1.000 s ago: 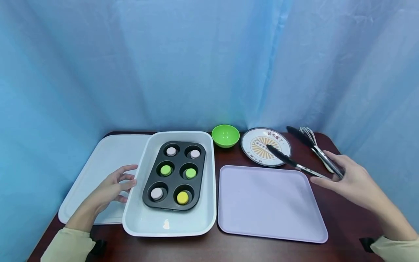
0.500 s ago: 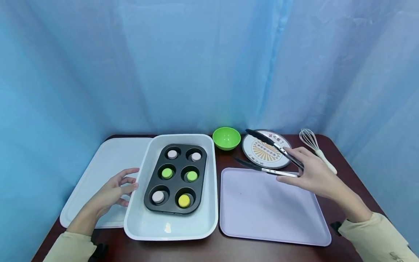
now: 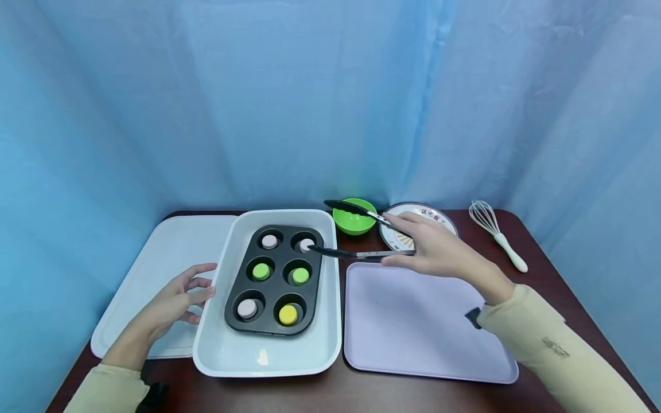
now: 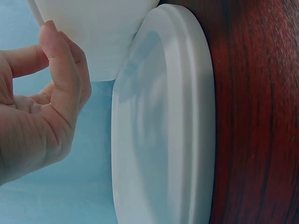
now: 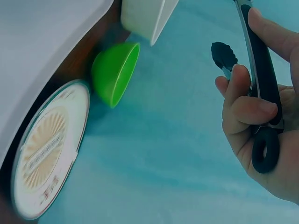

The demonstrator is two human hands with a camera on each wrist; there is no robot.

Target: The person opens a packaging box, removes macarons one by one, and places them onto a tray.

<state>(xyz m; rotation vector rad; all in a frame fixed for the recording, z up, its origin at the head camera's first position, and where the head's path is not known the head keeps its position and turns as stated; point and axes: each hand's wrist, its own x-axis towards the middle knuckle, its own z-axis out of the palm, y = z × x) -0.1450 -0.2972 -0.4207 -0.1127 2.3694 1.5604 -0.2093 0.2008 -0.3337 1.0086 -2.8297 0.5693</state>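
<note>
My right hand (image 3: 431, 244) grips a pair of black-tipped tongs (image 3: 372, 254), their arms spread apart. In the head view one tong tip overlaps a pale round piece (image 3: 306, 245) in the back right cup of a dark muffin pan (image 3: 276, 287); the other passes over the green bowl (image 3: 356, 222). Further pale, green and yellow (image 3: 288, 314) round pieces sit in the other cups. The pan lies in a white basin (image 3: 260, 361). At the basin's left rim is my left hand (image 3: 172, 301), its fingers loosely bent, fingertips right at the wall.
Under the basin's left side lies a white tray (image 3: 155, 269). A lilac tray (image 3: 413, 321) lies to the right, partly beneath my right forearm. Behind it stands a patterned plate (image 5: 51, 149), and a whisk (image 3: 498, 235) lies at the back right. Blue curtain (image 3: 310, 103) hangs behind the table.
My right hand has carried the tongs leftward from the whisk, across the plate, to the basin's right side and the pan. My left hand stays at the basin's rim.
</note>
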